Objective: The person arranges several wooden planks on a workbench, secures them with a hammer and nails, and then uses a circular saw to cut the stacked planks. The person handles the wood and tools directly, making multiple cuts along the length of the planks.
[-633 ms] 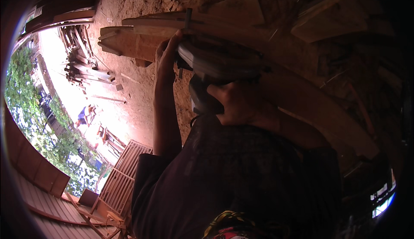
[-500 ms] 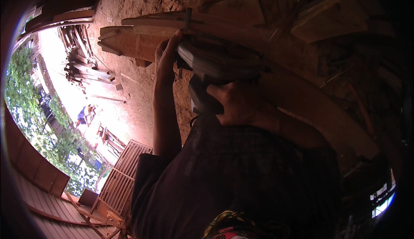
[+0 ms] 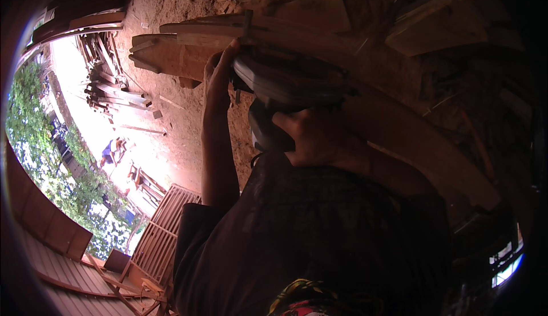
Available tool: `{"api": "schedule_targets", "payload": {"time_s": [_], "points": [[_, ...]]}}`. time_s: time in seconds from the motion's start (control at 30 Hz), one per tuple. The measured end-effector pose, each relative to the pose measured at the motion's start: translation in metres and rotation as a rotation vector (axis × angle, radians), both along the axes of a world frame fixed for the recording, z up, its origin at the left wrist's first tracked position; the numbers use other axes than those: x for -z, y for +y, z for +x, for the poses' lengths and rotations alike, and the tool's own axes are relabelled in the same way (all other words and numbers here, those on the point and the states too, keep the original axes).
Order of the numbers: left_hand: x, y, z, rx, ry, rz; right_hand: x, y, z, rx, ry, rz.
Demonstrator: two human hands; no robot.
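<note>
A bulky dark grey handheld power tool (image 3: 291,82) lies across the middle of the view, in shadow; its exact kind cannot be made out. My right hand (image 3: 317,136) is closed around its rear grip, thumb along the side. At the front end, my left hand (image 3: 218,68) is closed against the tool, its fingers partly hidden. A narrow dark bar (image 3: 248,24) sticks out past the front near my left fingertips. Under and beyond the tool are long wooden boards (image 3: 200,37), and a curved wooden piece (image 3: 419,142) runs to the lower right. The tool's underside is hidden.
More cut boards (image 3: 442,28) lie at the far right on brown, dusty ground. Loose timber (image 3: 105,88) is piled at the left in bright light, where a person (image 3: 111,152) bends down. A slatted wooden frame (image 3: 162,225) stands at the lower left.
The tool and both hands have shifted very slightly to the left. My grip looks the same.
</note>
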State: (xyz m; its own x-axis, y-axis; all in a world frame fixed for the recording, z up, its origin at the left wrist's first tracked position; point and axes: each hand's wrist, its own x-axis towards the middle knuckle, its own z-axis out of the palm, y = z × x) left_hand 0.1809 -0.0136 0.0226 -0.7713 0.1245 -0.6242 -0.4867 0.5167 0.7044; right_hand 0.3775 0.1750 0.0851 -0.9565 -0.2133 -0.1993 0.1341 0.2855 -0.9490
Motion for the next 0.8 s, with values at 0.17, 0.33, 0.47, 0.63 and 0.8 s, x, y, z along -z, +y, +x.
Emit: {"api": "schedule_targets", "payload": {"time_s": [0.17,0.33,0.47,0.63,0.8], "points": [[0.002,-0.001,-0.003,0.002,0.002,0.010,-0.001,0.000,-0.002,-0.016,-0.016,-0.023],[0.001,-0.003,-0.003,-0.004,0.020,0.007,0.004,-0.004,-0.002,-0.003,-0.002,0.008],[-0.006,0.002,-0.003,-0.001,0.017,0.000,0.005,-0.006,-0.003,0.024,0.020,-0.009],[-0.007,0.001,-0.005,-0.013,0.005,-0.007,-0.001,-0.003,-0.008,-0.039,-0.032,-0.017],[-0.010,0.003,-0.006,-0.014,0.011,-0.022,-0.001,-0.004,-0.010,-0.027,-0.014,-0.015]]}}
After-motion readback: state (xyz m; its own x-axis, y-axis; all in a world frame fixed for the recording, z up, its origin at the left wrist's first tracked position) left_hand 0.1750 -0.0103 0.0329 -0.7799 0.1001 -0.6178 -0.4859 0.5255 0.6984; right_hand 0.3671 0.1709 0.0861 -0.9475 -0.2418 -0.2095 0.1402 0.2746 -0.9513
